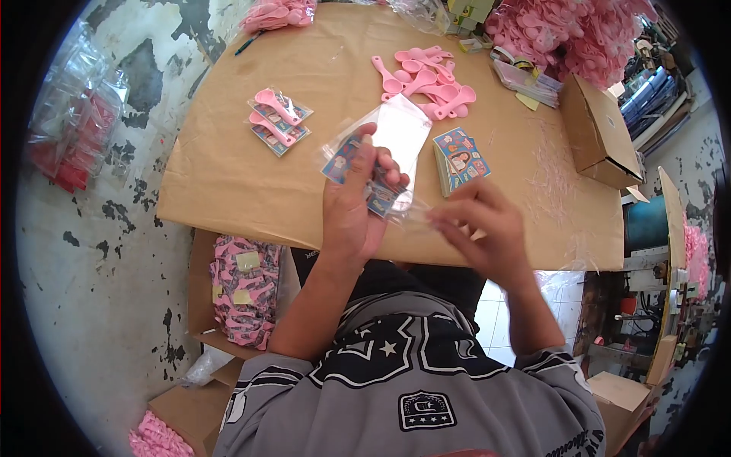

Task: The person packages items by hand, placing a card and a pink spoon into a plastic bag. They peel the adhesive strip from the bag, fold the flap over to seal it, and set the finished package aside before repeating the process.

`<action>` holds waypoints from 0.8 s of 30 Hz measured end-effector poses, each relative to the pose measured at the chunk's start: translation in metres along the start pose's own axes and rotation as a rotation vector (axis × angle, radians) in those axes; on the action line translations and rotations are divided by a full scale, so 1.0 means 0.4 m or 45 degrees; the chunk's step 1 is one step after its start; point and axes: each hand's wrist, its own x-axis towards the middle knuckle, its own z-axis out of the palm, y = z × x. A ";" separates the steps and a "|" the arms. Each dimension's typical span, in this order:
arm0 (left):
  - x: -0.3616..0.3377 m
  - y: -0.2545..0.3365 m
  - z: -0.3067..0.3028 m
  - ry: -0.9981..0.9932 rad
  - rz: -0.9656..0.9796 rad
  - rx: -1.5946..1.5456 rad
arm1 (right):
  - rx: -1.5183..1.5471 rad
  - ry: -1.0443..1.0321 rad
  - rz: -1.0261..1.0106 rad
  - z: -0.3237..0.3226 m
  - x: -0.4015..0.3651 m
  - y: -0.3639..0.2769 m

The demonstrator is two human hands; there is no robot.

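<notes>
Above the table's front part, my left hand (354, 190) is wrapped round a blue printed card (340, 161) in a clear plastic bag. To its right my right hand (483, 228), slightly blurred, pinches the clear plastic edge of the bag. Behind my left hand lies a stack of clear bags (403, 126). A stack of blue printed cards (461, 160) stands just beyond my right hand. Pink spoons (426, 80) lie in a loose pile at the back. Two bagged cards with pink spoons (279, 122) lie at the left.
At the table's back right are a large heap of pink spoons (567, 34) and a cardboard box (598, 133). A pen (249, 43) and bagged pink spoons (278, 14) are at the back left. Below the left edge, a box holds packed pink items (244, 293).
</notes>
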 end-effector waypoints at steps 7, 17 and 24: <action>-0.026 0.007 0.018 -0.027 0.229 0.250 | -0.256 -0.192 0.360 -0.138 0.220 0.248; -0.054 0.020 0.000 -0.101 0.253 0.191 | -0.456 -0.020 0.161 -0.048 0.271 0.516; -0.025 0.034 -0.017 0.021 0.180 0.084 | -0.153 0.047 0.695 -0.139 0.204 0.539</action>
